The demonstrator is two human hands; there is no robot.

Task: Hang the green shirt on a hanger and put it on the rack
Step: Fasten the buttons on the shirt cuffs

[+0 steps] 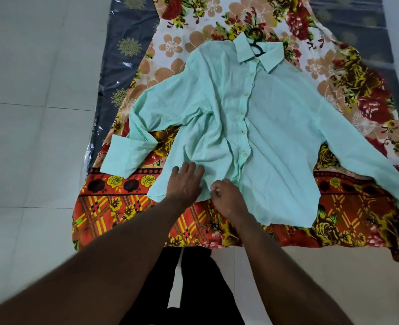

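A mint green shirt (259, 127) lies flat and buttoned on a flowered cloth, collar at the far end, sleeves spread to both sides. A black hanger's hook (256, 48) pokes out of the collar; the rest of the hanger is hidden inside the shirt. My left hand (185, 181) rests flat with straight fingers on the shirt's lower left hem. My right hand (225, 197) has its fingers curled and pinches the hem near the button placket. The rack is not in view.
The flowered red and orange cloth (128, 212) lies over a grey patterned sheet (123, 50) on a white tiled floor (34, 137). My dark trousers (193, 289) show at the bottom between my arms.
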